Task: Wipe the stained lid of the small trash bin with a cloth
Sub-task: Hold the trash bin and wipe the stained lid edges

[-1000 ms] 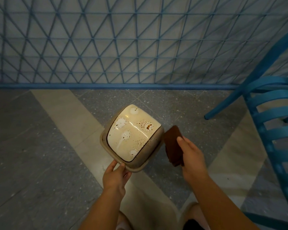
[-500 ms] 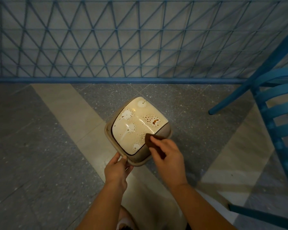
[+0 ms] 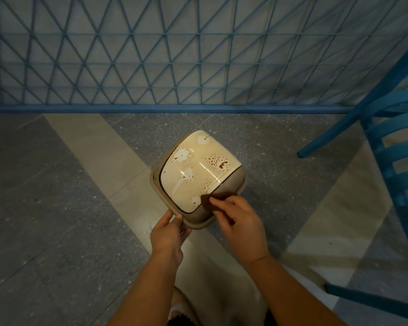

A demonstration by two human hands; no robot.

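The cream lid (image 3: 198, 170) of the small trash bin (image 3: 233, 184) is seen from above, with the bin standing on the floor (image 3: 57, 208). The lid is shiny and is dotted with brown spots. A darker brown stain (image 3: 223, 164) is found near its far right corner, well away from both grips. White round marks are spread over the rest of the lid.

A brown cloth (image 3: 209, 200) is pressed down on the near right edge of the lid. It is held under the fingers of the right hand (image 3: 240, 222), which are bent and closed on it. Only a small part of the cloth is seen past the fingertips.

The near corner of the bin's rim is pinched by the left hand (image 3: 169, 236). The thumb is laid on top of the rim and the fingers are tucked under it. The two hands are set close together, with the bin's near corner between them.

Beyond the bin, a blue wire fence (image 3: 174, 55) is seen. To the right of the right hand, a blue chair (image 3: 391, 142) is placed, well apart from the bin.
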